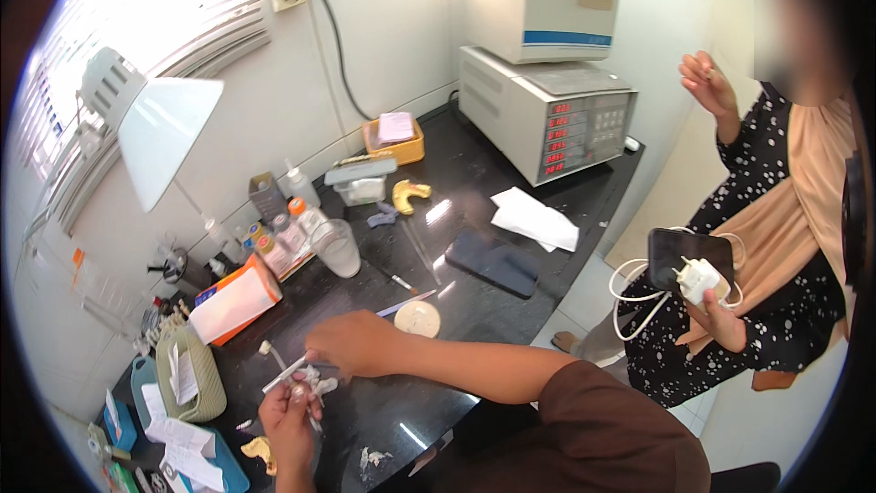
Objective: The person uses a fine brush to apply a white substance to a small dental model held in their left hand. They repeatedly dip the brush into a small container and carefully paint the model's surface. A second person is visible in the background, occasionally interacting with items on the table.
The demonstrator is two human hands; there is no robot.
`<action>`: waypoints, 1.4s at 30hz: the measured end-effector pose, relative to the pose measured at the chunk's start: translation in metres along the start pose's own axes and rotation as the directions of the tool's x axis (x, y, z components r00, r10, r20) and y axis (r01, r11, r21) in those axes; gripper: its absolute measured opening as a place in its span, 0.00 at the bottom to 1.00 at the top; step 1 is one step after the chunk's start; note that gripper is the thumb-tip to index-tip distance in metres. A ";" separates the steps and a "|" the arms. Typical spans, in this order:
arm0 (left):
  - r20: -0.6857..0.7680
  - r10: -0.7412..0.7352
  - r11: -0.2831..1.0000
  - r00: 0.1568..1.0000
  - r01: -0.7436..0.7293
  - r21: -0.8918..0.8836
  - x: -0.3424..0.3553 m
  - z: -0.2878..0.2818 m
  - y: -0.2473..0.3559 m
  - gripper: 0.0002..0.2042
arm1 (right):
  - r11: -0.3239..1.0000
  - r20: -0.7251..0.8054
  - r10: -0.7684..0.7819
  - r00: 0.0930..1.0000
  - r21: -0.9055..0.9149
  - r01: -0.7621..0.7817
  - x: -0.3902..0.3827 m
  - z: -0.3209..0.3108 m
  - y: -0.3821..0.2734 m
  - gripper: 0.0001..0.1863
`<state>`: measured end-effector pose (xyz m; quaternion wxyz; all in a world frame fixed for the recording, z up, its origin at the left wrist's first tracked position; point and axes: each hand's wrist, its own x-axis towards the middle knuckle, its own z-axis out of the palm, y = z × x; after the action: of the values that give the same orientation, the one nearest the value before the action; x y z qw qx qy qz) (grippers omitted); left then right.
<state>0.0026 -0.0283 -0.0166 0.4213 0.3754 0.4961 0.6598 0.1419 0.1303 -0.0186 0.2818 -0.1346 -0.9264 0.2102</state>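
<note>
Over the near left part of the black worktop, my right hand (pixel 356 345) is closed round a slim white rod (pixel 285 374), which points down toward the left. My left hand (pixel 288 415) sits just below it, fingers pinched together. What the left fingers grip is too small to tell. Crumpled white tissue (pixel 319 382) shows between the two hands. A yellowish dental cast piece (pixel 259 453) lies beside my left wrist. To the right of my right hand is a round cream-coloured disc (pixel 418 319), with a thin brush (pixel 401 283) beyond it.
A dark phone (pixel 493 263), white paper (pixel 537 219) and a yellow dental arch model (pixel 411 194) lie farther back. Bottles, a clear cup (pixel 338 248) and a green basket (pixel 193 374) line the left. A lamp (pixel 169 132) overhangs. At right, another person holds a phone and white charger (pixel 701 281).
</note>
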 end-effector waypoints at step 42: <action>0.022 0.079 0.997 0.997 -0.078 -0.025 0.015 0.002 -0.012 0.05 | 0.984 0.014 -0.048 0.999 0.174 0.045 0.010 0.013 0.005 0.17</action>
<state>0.0015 -0.0121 -0.0270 0.4052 0.3972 0.4680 0.6775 0.1275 0.1346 -0.0262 0.2890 -0.0860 -0.9099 0.2848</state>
